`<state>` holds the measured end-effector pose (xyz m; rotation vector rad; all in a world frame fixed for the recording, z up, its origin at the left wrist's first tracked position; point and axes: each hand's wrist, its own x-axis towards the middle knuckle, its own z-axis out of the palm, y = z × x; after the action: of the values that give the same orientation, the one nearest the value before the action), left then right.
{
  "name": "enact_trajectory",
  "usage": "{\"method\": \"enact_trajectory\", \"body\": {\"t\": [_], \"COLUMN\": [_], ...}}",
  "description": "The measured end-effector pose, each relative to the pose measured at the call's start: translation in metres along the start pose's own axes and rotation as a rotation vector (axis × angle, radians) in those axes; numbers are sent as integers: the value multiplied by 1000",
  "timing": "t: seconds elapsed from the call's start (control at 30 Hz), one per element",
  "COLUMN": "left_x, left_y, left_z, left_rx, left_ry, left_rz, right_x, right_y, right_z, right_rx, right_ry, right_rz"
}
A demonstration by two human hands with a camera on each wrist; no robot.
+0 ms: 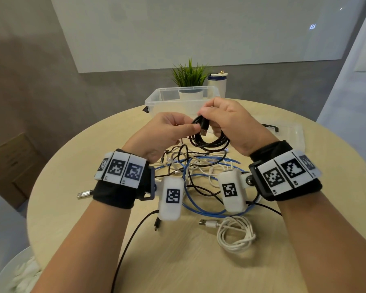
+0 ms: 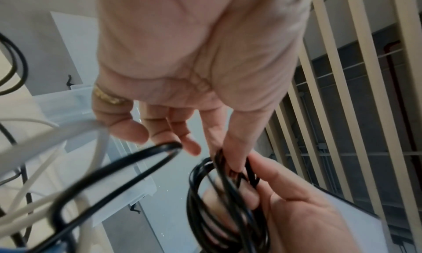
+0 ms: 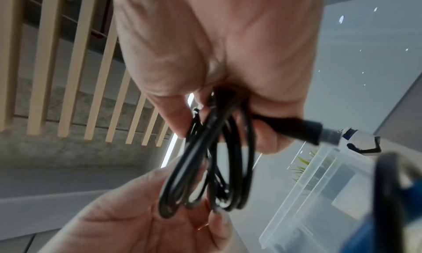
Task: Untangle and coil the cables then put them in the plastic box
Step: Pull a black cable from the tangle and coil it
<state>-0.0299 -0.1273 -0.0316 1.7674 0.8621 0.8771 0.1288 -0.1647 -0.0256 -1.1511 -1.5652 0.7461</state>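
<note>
Head view: two hands meet above a round table [image 1: 76, 208], sharing a black coil [image 1: 209, 140] held clear of the wood.
Right hand [image 1: 230, 123]: fingers and thumb curled round the top of the coil; its USB plug [image 1: 203, 129] pokes out below the thumb.
Left hand [image 1: 165, 132]: thumb and forefinger pinch the coil's strands beside the plug; in the left wrist view the other fingers [image 2: 160, 128] hang relaxed.
Tangle [image 1: 199, 176]: blue, white and black cables lie heaped on the table under the wrists, touching and crossing.
White coil [image 1: 235, 233]: wound, lying nearer the person, just beside the tangle.
Box [image 1: 156, 98]: clear plastic, open, at the far table edge beyond the hands.
Lid [image 1: 292, 134]: flat near the right edge.
Room: bare wood runs along the left rim and the near edge.
Behind the box: a plant [image 1: 189, 75] and a white can [image 1: 217, 83].
</note>
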Motion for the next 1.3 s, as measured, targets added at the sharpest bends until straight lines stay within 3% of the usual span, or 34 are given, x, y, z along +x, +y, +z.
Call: {"method": "enact_trajectory", "body": {"t": [0.1, 0.27, 0.53, 0.77, 1.07, 1.3], "left_x": [3, 2, 6, 6, 9, 10], "left_y": [-2, 0, -4, -10, -10, -10], "left_z": [1, 0, 5, 4, 6, 4], "left_rx": [-57, -246, -91, -125, 157, 123], "left_ry": [56, -43, 126, -43, 15, 100], "left_rz": [9, -3, -7, 116, 115, 92], "right_x": [0, -2, -2, 1, 4, 1], "right_y": [4, 5, 4, 7, 13, 11], "right_z": [-2, 0, -2, -2, 3, -3], "right_rx": [3, -10, -18, 76, -54, -125], "right_ry": [-18, -63, -138, -91, -33, -78], "right_rz": [-31, -69, -90, -109, -60, -24]}}
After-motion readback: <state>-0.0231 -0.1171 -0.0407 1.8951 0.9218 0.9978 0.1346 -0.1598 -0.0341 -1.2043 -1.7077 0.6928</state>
